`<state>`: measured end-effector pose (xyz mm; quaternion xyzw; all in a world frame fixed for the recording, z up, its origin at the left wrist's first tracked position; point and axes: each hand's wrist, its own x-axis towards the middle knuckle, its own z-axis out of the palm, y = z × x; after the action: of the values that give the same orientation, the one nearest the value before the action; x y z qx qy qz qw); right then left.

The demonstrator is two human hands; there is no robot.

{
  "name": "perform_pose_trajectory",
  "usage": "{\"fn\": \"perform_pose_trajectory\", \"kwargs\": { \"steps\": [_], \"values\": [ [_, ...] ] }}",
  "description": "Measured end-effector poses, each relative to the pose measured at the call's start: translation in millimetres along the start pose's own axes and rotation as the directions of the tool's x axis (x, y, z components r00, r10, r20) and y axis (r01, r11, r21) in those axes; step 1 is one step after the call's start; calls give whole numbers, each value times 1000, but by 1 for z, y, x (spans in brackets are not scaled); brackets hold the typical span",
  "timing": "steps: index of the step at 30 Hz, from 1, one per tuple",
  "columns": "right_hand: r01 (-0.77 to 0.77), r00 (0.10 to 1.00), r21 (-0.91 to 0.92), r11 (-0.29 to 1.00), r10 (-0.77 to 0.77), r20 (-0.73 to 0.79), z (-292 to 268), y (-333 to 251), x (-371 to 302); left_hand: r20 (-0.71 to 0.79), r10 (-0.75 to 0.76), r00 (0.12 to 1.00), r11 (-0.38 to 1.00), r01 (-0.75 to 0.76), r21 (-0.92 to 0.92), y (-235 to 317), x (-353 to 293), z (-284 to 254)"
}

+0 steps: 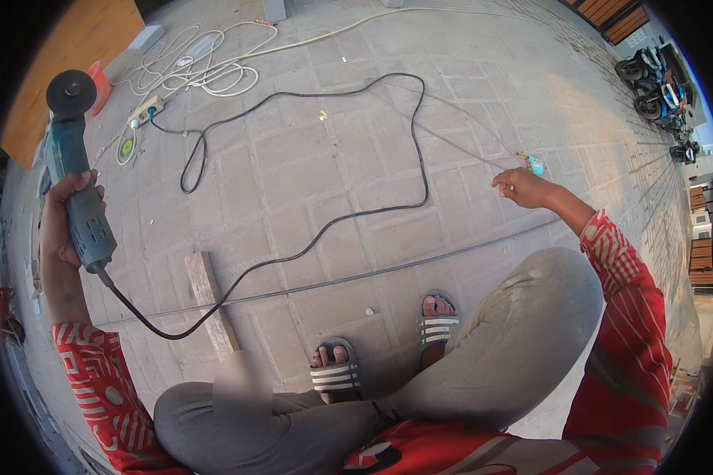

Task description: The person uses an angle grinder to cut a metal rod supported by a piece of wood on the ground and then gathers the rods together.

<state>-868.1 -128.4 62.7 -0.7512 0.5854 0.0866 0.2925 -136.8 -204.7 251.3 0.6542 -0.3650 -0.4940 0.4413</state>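
Note:
My left hand (65, 210) is wrapped around the body of a dark green angle grinder (87, 210), raised at the left with its black disc (72, 93) pointing away from me. The grinder's black cord (322, 233) loops across the paving. Over the ground at the right, my right hand (523, 188) has its fingers curled in; whether anything is between them I cannot make out. Just beyond it lies a turquoise tape measure (535, 165), with a thin reddish line near it. A long thin metal bar (372, 272) crosses in front of my feet, over a wooden plank (203, 279).
A white extension cable (222, 85) lies tangled at the far left, its socket block (146, 111) holding the grinder's plug. An orange plastic object (100, 89) stands near a wooden board (71, 47). Motorcycles (653, 87) are parked at the far right.

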Motion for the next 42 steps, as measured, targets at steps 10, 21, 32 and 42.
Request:
{"fn": "perform_pose_trajectory", "kwargs": {
  "steps": [10,21,32,42],
  "values": [
    [-191,968,-249,950,140,-209,181,164,-133,106,-133,986,982,145,-117,-13,6,76],
    [240,925,-185,953,-282,-253,182,175,-81,2,-65,998,993,65,-101,-9,-8,79],
    [557,830,130,820,-548,-103,99,-180,54,16,-52,999,988,54,-147,27,-21,44],
    [573,818,253,780,-523,-240,254,-420,190,-145,-12,989,973,-22,-228,18,-34,-37]
  ]
}}
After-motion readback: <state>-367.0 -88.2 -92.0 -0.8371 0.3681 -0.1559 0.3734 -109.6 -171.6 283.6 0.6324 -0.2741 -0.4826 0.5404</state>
